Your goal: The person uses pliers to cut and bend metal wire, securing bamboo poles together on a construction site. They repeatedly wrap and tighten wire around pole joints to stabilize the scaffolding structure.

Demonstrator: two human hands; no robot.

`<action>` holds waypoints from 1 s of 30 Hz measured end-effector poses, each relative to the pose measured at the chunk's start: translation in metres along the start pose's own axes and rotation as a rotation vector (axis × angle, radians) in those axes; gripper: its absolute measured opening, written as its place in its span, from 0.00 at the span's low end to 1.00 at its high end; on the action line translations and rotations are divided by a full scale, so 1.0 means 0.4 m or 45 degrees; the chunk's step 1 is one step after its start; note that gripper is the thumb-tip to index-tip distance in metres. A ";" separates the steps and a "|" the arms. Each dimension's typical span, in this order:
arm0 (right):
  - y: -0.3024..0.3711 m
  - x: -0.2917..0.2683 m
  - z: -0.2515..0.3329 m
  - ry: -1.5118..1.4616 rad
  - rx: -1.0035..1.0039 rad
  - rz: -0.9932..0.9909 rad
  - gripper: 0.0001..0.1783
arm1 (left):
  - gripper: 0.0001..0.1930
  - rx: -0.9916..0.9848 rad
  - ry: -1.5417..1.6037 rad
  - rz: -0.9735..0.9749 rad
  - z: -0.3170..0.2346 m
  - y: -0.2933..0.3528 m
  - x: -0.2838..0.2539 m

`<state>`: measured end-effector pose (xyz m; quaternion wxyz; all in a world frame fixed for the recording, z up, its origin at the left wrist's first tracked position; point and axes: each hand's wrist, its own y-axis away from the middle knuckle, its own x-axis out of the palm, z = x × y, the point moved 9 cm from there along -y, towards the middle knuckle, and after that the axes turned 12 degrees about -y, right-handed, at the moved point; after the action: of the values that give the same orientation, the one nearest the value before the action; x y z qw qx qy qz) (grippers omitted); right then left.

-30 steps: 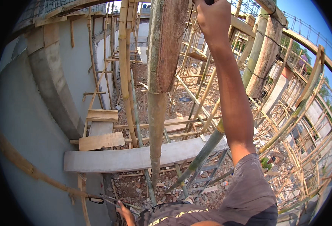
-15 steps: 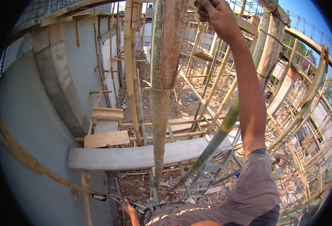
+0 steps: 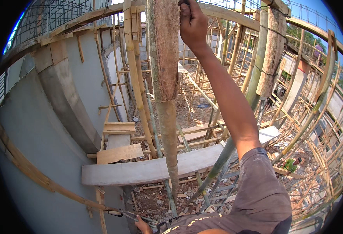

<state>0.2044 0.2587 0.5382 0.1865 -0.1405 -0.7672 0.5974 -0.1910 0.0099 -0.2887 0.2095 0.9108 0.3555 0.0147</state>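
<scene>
My right hand is raised at the top of the view, fingers curled into a pinch against the right edge of a rough timber piece. What the fingers pinch is too small to tell. That timber runs along an upright bamboo pole in front of me. Low at the front, beside my body, my left hand is closed around a long-handled metal tool, which looks like pincers. The tool points left toward the bamboo rail, and its dark end overlaps the rail in the picture.
A pale plank crosses below me, with short boards beyond it. A grey wall and bamboo rail stand left. Rubble covers the ground far below. A slanting green bamboo pole and scaffolding fill the right; a person is lower right.
My right hand has moved left, from beyond the timber piece to its right edge. The view has shifted slightly, and more of the upper beams shows. My left hand keeps its grip on the pincers-like tool.
</scene>
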 end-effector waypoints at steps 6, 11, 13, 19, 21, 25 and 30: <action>0.029 0.018 -0.111 -0.766 0.388 -0.049 0.13 | 0.21 0.006 -0.080 -0.023 0.070 -0.019 -0.041; 0.056 0.065 -0.166 -1.045 0.599 -0.083 0.14 | 0.20 -0.053 -0.074 -0.082 0.058 0.019 -0.064; 0.049 0.089 -0.155 -1.315 0.590 -0.071 0.14 | 0.20 -0.069 -0.073 -0.091 0.047 0.033 -0.062; 0.043 0.100 -0.156 -1.354 0.679 -0.101 0.16 | 0.19 -0.020 -0.054 -0.065 -0.001 0.030 -0.042; 0.075 0.141 -0.152 -1.390 0.719 -0.074 0.16 | 0.19 -0.007 -0.027 -0.105 -0.014 0.044 -0.075; 0.109 0.100 -0.126 -1.299 0.714 -0.027 0.19 | 0.18 0.033 0.050 -0.055 -0.059 0.071 -0.032; 0.198 0.053 -0.131 -1.095 0.898 0.074 0.22 | 0.18 -0.017 -0.017 -0.034 -0.078 0.146 0.022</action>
<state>0.2089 0.3326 0.4754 -0.1241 0.1657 -0.5237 0.8264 -0.1524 -0.0114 -0.2385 0.2181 0.9046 0.3661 0.0080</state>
